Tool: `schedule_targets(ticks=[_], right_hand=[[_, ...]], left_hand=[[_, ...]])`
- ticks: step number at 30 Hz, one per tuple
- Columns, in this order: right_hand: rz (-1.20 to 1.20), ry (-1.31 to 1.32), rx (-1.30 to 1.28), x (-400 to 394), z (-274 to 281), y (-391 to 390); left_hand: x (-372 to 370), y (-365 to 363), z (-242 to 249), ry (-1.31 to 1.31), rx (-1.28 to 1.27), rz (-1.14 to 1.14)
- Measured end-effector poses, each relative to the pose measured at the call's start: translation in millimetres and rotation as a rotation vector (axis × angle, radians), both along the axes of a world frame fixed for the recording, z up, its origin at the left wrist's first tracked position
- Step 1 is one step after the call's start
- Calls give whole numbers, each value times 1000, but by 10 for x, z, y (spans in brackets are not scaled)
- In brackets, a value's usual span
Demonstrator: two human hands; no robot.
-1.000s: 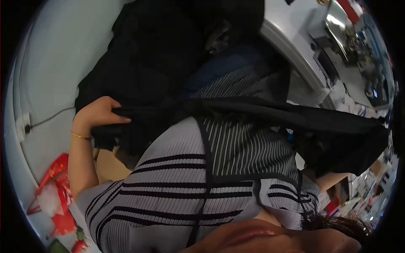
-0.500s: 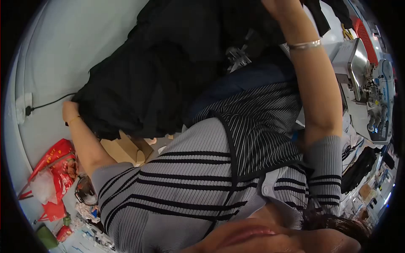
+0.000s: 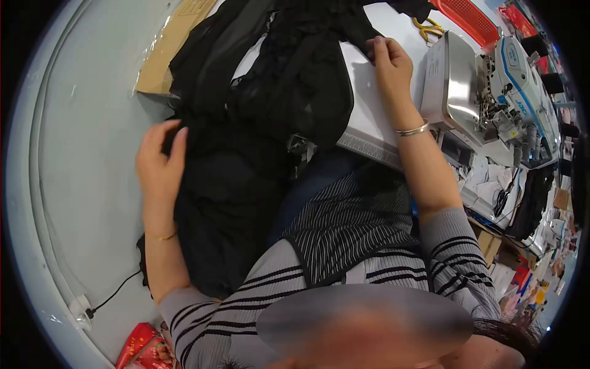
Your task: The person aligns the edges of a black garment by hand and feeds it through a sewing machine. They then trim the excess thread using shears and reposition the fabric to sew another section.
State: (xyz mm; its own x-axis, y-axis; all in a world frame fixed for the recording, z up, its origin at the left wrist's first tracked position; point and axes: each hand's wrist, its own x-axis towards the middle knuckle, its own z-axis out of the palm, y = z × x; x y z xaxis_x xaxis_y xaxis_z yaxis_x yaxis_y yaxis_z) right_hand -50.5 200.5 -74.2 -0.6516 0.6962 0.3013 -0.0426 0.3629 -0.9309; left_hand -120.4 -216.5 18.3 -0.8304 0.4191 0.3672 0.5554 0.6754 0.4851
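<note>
Black fabric (image 3: pixel 246 123); grey black-striped top (image 3: pixel 344 234); seemingly white table (image 3: pixel 369 111).

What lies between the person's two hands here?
In the head view, black fabric spans from the left hand to the right hand, draped over the white table.

a sewing machine (image 3: pixel 491 92) on the white table (image 3: pixel 369 117), a red basket (image 3: pixel 470 13) beyond.

Both hands (image 3: pixel 161 161) (image 3: pixel 388 56) reach forward, fingers loosely curled.
</note>
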Motion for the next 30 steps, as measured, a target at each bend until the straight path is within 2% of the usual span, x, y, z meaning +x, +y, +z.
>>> schedule_targets(ticks=[4, 6, 8, 12, 14, 15, 16, 18, 20, 21, 23, 25, 26, 28, 30], right_hand=[[18, 30, -52, 49, 108, 25], [-46, 6, -163, 69, 133, 48], [-34, 40, -156, 63, 112, 29], [-19, 22, -188, 79, 143, 13], [-36, 27, -217, 80, 191, -40], [-15, 25, -221, 86, 208, -64], [9, 24, -220, 90, 224, -79], [10, 22, -218, 104, 233, -84], [8, 24, -215, 101, 255, -33], [-2, 16, -230, 107, 254, -22], [-27, 13, -261, 117, 239, -21], [14, 50, -350, 102, 231, -15], [16, 41, -355, 96, 219, -35], [-35, 70, -277, 82, 213, -35], [-64, 84, -284, 77, 189, -6]], left_hand=[[-526, 1444, -161, 49, 188, -406], [-799, 2079, -280, -2, 229, -369], [-1137, 2587, -439, -8, 229, -323], [-1629, 3172, -619, -1, 285, -315], [-1904, 3375, -690, 63, 293, -179], [-2115, 3457, -784, 170, 178, -107], [-2194, 3487, -782, 172, 178, -109], [-2305, 3540, -758, 98, -20, -150], [-2402, 3565, -673, 306, 366, -249], [-1616, 3497, -225, 221, 578, -380], [-1086, 3233, -27, 358, 515, -552], [-788, 2943, -97, 494, 311, -718], [-700, 2834, -158, 485, 309, -715], [-551, 2666, -281, 407, 86, -765], [-472, 2541, -311, 347, 88, -725]])
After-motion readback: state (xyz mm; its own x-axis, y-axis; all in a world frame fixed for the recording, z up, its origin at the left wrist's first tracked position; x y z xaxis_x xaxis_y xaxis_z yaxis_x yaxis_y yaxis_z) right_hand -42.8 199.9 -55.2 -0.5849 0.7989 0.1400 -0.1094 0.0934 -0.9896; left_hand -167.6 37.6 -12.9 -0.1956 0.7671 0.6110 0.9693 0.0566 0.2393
